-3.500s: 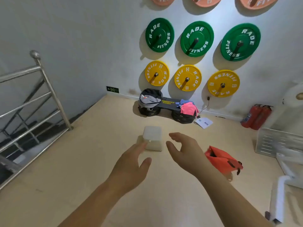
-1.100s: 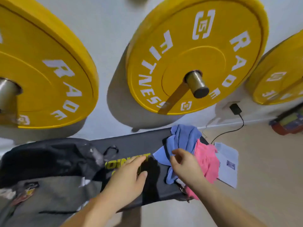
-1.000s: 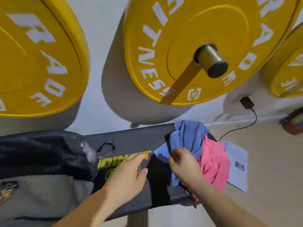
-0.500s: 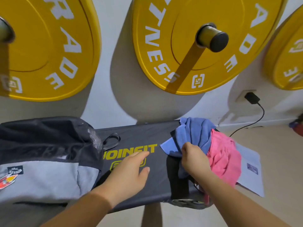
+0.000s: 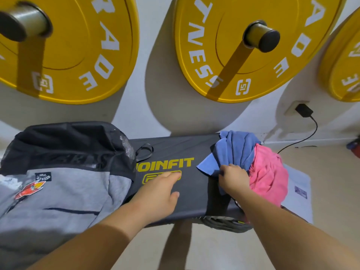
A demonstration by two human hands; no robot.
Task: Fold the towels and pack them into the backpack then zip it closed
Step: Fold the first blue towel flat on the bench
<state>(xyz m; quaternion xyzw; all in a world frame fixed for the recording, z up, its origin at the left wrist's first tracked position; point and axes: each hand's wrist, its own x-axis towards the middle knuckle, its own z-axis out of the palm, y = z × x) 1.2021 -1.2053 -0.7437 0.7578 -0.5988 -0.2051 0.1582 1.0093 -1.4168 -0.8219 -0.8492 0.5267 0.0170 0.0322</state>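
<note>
Right hand (image 5: 232, 179): grip closed on the near edge of the blue towel (image 5: 235, 151), bunched on the black bench (image 5: 185, 151). Pink towel (image 5: 267, 172) touches the blue one on the side away from the left hand. Left hand (image 5: 160, 189): open, flat on the bench, holding nothing. Backpack (image 5: 62, 172), grey and black, lies beyond the left hand; yellow plates (image 5: 243, 45) hang on the wall above
</note>
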